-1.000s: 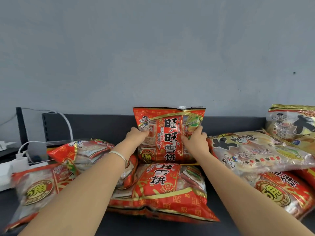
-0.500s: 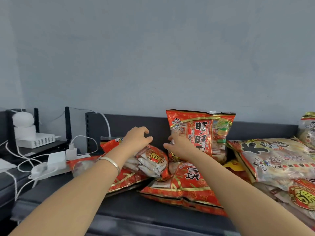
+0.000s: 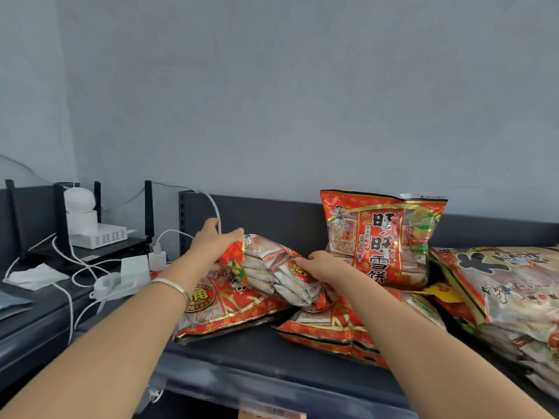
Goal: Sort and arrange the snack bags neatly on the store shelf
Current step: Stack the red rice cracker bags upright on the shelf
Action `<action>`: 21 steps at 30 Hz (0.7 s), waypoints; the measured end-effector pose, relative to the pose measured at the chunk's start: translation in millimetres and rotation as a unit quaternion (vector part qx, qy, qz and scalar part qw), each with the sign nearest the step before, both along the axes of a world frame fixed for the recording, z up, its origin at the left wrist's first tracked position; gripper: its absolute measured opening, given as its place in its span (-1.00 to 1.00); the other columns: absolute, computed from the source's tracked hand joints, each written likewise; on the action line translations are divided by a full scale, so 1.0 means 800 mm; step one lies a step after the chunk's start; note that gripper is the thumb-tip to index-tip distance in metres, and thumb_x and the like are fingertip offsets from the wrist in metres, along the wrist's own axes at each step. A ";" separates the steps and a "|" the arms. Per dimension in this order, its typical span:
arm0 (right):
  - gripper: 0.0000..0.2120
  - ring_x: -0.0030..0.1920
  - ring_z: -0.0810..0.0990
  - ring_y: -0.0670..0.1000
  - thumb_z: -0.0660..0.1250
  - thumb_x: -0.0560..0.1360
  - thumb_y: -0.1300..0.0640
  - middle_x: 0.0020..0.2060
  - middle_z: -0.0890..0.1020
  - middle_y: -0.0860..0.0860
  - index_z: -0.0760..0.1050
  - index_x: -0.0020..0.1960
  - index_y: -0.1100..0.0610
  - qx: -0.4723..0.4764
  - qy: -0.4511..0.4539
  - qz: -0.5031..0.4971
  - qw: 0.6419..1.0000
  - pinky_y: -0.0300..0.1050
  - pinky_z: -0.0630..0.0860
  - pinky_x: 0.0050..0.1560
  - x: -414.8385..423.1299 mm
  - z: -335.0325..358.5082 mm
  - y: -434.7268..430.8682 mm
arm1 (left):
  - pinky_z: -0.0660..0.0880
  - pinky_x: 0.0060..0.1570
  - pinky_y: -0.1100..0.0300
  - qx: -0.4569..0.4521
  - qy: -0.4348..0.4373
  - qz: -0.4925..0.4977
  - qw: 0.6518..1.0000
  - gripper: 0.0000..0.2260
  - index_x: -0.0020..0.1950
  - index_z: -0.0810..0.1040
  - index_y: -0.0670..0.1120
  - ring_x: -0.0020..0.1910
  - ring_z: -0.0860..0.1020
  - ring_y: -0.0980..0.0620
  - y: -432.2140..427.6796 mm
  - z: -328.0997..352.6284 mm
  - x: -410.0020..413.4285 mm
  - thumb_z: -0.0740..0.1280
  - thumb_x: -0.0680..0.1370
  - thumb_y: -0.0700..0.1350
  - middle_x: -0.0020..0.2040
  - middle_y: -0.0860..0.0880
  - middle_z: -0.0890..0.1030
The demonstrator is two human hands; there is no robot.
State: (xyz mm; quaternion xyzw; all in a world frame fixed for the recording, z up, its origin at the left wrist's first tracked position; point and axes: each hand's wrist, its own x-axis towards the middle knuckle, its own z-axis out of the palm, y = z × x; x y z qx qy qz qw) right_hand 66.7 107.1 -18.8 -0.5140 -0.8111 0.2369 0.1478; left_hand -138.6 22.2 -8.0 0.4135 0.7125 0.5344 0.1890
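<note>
Gripping the tilted snack bag [image 3: 272, 276] at both ends: left hand [image 3: 211, 247] curled over its raised corner, right hand [image 3: 325, 264] holding the right end (long axis runs between them). It rests on a flat bag [image 3: 211, 311] on the shelf [image 3: 242, 352]; the upright bag [image 3: 381, 237] stands just right.

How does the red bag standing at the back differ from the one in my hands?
The standing bag is upright at the back; the held bag lies tilted on other bags. No hand grips the standing bag; the left hand and right hand grip the held bag. The standing bag shows its printed front; the held bag shows wrapped packets. Both are red.
</note>
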 end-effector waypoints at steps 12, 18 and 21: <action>-0.52 0.13 0.54 0.07 0.16 0.59 -0.16 0.20 0.57 0.09 0.50 0.25 0.20 -0.059 0.106 0.012 0.993 -0.08 0.42 0.12 0.009 -0.013 -0.008 | 0.45 0.21 -0.17 0.213 -0.351 0.025 0.912 -0.35 0.34 0.33 0.01 0.15 0.53 -0.11 0.027 -0.047 0.051 0.54 0.33 -0.06 0.18 -0.05 0.53; -0.71 -0.12 0.54 -0.11 0.18 0.63 0.03 0.06 0.61 0.03 0.51 0.25 0.14 -0.101 0.304 0.061 0.945 -0.17 0.48 -0.07 -0.007 -0.007 -0.049 | 0.48 0.18 -0.10 0.281 -0.202 0.030 0.938 -0.84 0.10 0.53 -0.02 0.09 0.57 -0.05 0.012 -0.008 0.049 0.28 0.56 -0.21 0.10 -0.05 0.60; -0.73 0.01 0.60 -0.03 0.23 0.60 0.01 0.05 0.64 -0.01 0.53 0.22 0.08 -0.047 0.326 0.090 0.940 -0.02 0.55 0.12 -0.039 -0.003 -0.063 | 0.48 0.19 -0.10 0.309 -0.177 0.077 0.931 -0.80 0.18 0.47 -0.05 0.11 0.55 -0.05 -0.009 0.006 0.025 0.24 0.58 -0.22 0.13 -0.05 0.58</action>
